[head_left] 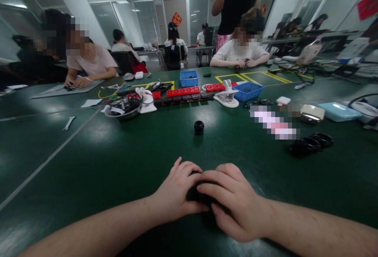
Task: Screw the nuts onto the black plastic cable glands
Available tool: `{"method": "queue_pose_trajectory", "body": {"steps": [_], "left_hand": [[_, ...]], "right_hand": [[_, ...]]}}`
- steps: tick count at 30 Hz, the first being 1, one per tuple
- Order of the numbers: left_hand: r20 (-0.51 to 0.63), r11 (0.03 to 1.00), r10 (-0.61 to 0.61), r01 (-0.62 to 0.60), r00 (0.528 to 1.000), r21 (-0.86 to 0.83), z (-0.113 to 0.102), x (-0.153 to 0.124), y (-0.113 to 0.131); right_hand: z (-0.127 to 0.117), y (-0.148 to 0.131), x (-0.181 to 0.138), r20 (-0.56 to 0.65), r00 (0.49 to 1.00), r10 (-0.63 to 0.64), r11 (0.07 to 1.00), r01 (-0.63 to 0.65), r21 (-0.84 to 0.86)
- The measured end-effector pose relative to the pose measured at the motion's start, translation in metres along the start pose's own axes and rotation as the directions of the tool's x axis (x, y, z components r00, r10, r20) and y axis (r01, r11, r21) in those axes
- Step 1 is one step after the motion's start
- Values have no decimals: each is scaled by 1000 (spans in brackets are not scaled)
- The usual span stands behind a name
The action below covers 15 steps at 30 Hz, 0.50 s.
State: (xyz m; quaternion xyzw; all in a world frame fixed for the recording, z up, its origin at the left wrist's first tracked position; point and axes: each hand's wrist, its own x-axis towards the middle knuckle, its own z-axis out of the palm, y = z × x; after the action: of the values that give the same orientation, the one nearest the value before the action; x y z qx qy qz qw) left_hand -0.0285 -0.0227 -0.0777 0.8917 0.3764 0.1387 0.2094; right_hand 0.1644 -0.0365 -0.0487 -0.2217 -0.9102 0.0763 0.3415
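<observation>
My left hand [184, 188] and my right hand [236, 202] are closed together around a black rounded part [193, 194] low in the middle of the view. Fingers cover most of it, so its kind does not show. Straight ahead of my hands, a small black ribbed cylinder with a round opening [199, 127] stands upright on the dark green table [141, 150]. Off to the right, several black ring-shaped parts [311, 143] sit close together on the tabletop.
Red and black power strips [183, 93], blue baskets [189, 79] and a white clip stand [226, 96] line the table's middle. A metal bowl of black parts [124, 109] and a wrench [69, 123] lie left; a light-blue case [339, 112] lies right. Other people sit across.
</observation>
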Motion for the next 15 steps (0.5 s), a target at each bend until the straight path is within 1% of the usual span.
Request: {"method": "queue_pose_trajectory", "body": {"steps": [5, 7, 11, 15], "left_hand": [[20, 1000, 4, -4, 1000, -8, -1, 0, 0], [27, 1000, 0, 0, 1000, -12, -2, 0, 0], [22, 1000, -8, 8, 1000, -19, -2, 1, 0], [16, 1000, -10, 10, 1000, -27, -1, 0, 0]], "right_hand": [[0, 2, -2, 4, 987, 162, 985, -162, -67], [1, 3, -2, 29, 978, 209, 975, -206, -86], [4, 4, -1, 135, 962, 239, 967, -222, -126], [3, 3, 0, 187, 960, 208, 975, -188, -119]]}}
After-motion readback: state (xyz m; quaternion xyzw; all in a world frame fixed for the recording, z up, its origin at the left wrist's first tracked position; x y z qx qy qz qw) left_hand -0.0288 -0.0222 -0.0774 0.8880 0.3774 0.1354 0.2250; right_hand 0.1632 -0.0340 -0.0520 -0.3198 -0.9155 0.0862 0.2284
